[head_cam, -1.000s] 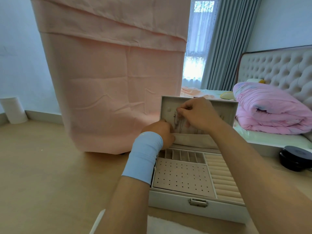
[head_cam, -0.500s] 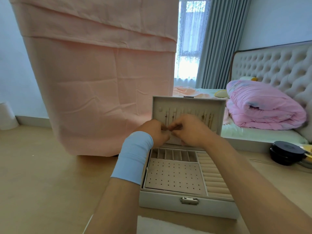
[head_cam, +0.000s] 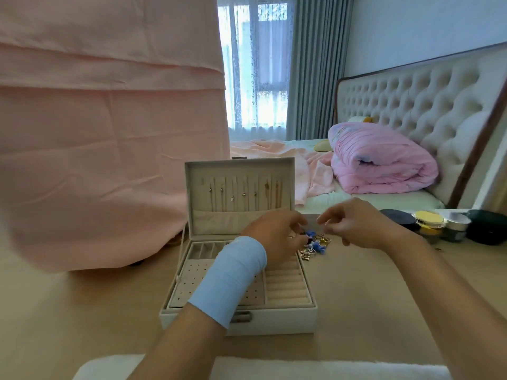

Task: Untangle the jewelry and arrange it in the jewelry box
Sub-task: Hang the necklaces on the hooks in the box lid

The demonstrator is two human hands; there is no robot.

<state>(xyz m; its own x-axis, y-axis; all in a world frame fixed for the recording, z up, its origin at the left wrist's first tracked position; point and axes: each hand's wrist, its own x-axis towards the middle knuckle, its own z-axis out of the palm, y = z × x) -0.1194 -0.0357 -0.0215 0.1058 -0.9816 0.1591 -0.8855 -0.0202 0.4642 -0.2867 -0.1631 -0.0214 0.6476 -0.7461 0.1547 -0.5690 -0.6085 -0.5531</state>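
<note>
Pink cloth sheet [head_cam: 109,138], creased, hangs at far left; not part of the job.

White rectangular jewelry box [head_cam: 238,320] stands open on the pale wooden tabletop [head_cam: 370,286], lid upright. Several thin chain necklaces [head_cam: 233,192] hang in a row inside the lid, apart from one another, lower ends going into the lid pocket. Tray w/ stud holes, slots and ring rolls looks unfilled as far as the forearm lets me see.

Left hand [head_cam: 274,237], light-blue wristband [head_cam: 230,281] on the forearm, reaches across the box's rear right corner. Fingers are curled at the heap's edge; tips partly hidden, so cannot tell if they pinch a piece.

Tangled heap of gold-tone rings and blue-beaded pieces [head_cam: 315,244] lies on the tabletop just beside the box, right of its rear corner, between both hands.

Right hand [head_cam: 354,223] hovers over the heap, fingers loosely bent, narrow gap at thumb and forefinger, nothing seen held.

Small round jars and tins [head_cam: 428,223] sit well apart, far right.

Risks, my judgement: pulling one piece while others are hooked on it would tighten the knot or drag the heap, and loose rings could roll off. Left forearm is close over the tray and could nudge the box.
</note>
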